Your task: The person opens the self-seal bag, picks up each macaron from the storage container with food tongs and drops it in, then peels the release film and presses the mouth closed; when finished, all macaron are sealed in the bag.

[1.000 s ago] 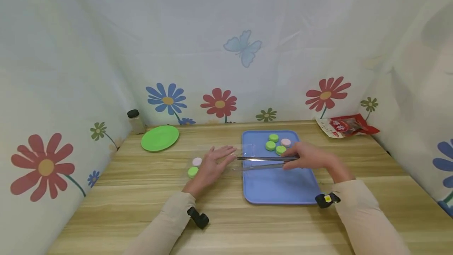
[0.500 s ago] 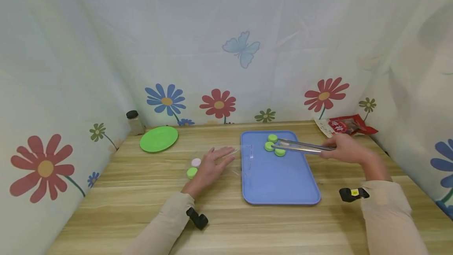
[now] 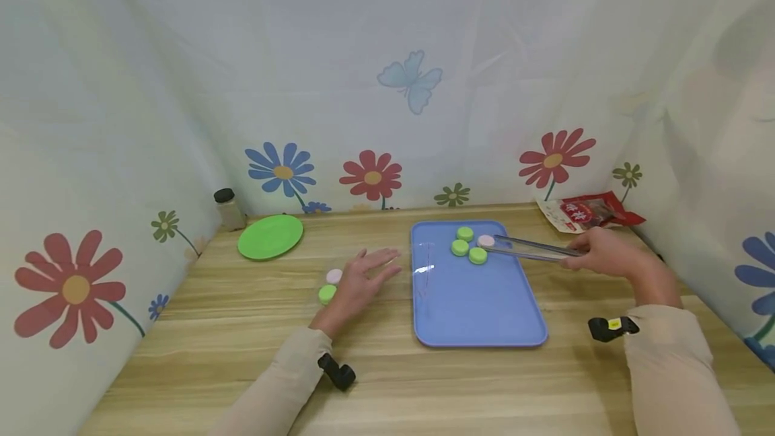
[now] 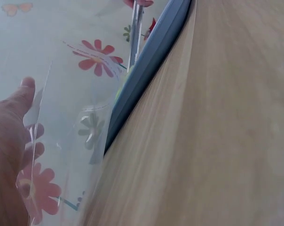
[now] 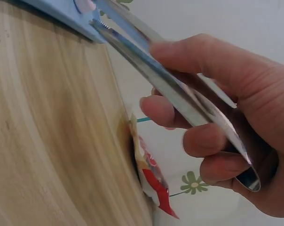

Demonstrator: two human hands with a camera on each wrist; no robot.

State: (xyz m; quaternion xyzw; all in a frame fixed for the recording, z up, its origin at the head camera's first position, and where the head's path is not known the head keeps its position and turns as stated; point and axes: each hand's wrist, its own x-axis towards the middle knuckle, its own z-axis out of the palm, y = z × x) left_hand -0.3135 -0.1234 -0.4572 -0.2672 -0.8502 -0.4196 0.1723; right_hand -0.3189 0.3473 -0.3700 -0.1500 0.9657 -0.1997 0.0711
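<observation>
My right hand (image 3: 608,254) grips metal tongs (image 5: 179,101), fingers and thumb curled round their arms. The slightly parted tong tips reach over the right rim of a blue tray (image 3: 478,308), close to a pink macaron (image 3: 486,241). Several green macarons (image 3: 477,256) sit around it. My left hand (image 3: 357,284) lies with fingers extended at a clear plastic package (image 4: 67,141), thumb raised beside its edge. A second pink macaron (image 3: 334,276) and another green macaron (image 3: 327,294) show beside that hand, within the clear plastic. The package's far part overlaps the tray's left side.
A green plate (image 3: 270,237) and a black-lidded jar (image 3: 229,210) stand at the back left of the wooden table (image 3: 387,389). A red and white snack bag (image 3: 584,212) lies back right, behind my right hand. A flower-printed curtain (image 3: 339,86) closes off the back.
My right hand and the tongs have swung from the clear package to the tray's right side, tips now at the pink macaron. The left hand has hardly moved.
</observation>
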